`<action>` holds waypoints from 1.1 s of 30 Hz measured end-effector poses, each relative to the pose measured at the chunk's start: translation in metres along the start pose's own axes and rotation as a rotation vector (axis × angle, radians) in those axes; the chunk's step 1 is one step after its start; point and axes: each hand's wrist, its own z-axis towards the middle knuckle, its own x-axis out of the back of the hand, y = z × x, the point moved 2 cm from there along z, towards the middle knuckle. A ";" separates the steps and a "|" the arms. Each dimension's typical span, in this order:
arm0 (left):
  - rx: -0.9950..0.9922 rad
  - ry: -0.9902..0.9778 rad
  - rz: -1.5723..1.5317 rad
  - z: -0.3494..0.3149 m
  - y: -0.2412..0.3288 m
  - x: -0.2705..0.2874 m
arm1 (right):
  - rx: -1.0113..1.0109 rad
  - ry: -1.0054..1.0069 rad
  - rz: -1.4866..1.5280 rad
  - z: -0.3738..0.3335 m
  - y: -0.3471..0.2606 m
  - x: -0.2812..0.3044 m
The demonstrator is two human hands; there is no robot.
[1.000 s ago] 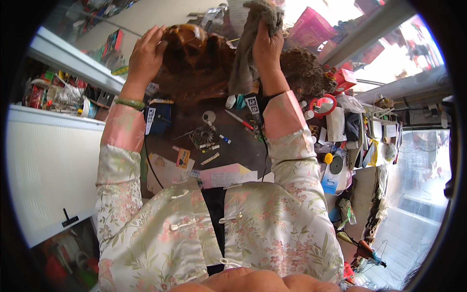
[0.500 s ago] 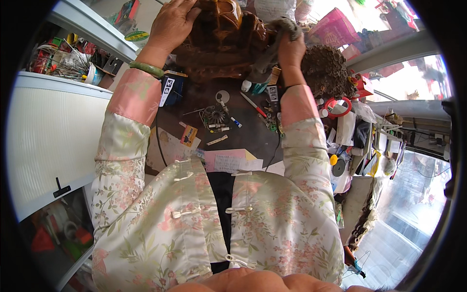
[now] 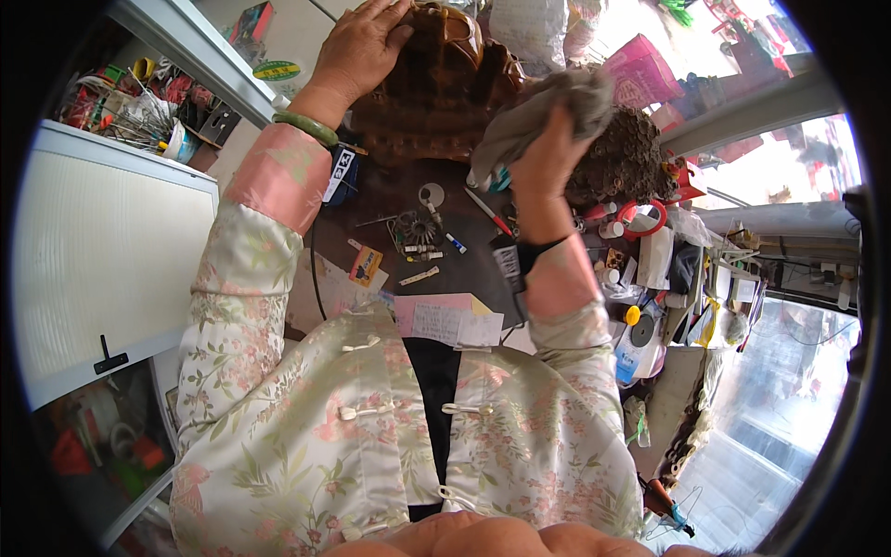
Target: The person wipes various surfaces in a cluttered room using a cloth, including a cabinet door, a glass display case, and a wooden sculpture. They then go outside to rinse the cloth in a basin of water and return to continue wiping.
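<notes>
A glossy dark-brown object (image 3: 432, 107), shaped like a carving, stands at the far side of the dark table. My left hand (image 3: 360, 51) lies against its upper left side, fingers stretched out and thumb apart. At the object's right edge, my right hand (image 3: 549, 158) is closed around a crumpled grey cloth (image 3: 575, 97). The cloth spreads over the top of the hand and is partly blurred. Just behind it is a rough, knobbly dark-brown lump (image 3: 626, 158). The far edge of the glossy object is cut off by the picture.
Small metal parts (image 3: 418, 227), a red-and-white pen (image 3: 489, 212) and papers (image 3: 445, 317) lie on the table. A red tape ring (image 3: 642, 218) and several small containers crowd the right side. A plastic bag (image 3: 529, 32) and a pink bag (image 3: 640, 70) stand behind.
My right hand has come nearer and turned, lifting the grey cloth, which now shows bunched up. My left hand has shifted slightly right in view, still against the brown object.
</notes>
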 end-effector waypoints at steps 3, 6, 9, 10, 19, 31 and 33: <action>-0.059 0.047 0.131 -0.002 -0.005 -0.004 | -0.007 0.140 -0.367 -0.035 0.057 0.013; -0.103 0.066 0.222 -0.003 -0.010 -0.008 | 0.181 0.053 -0.674 -0.049 0.094 0.013; -0.073 0.055 0.193 -0.006 -0.010 -0.011 | 0.294 -0.136 -1.140 -0.048 0.106 0.006; -0.059 0.054 0.171 -0.006 -0.010 -0.011 | 0.298 -0.147 -1.197 -0.046 0.105 0.005; -0.088 0.157 0.151 -0.005 -0.002 -0.008 | 0.170 -0.477 -1.593 -0.035 0.070 -0.010; -0.054 0.062 0.152 -0.003 -0.008 -0.012 | -0.573 -0.287 -0.063 -0.033 0.038 -0.019; 0.005 0.095 -0.002 -0.004 -0.011 -0.002 | -0.668 -0.316 0.059 -0.036 0.015 -0.026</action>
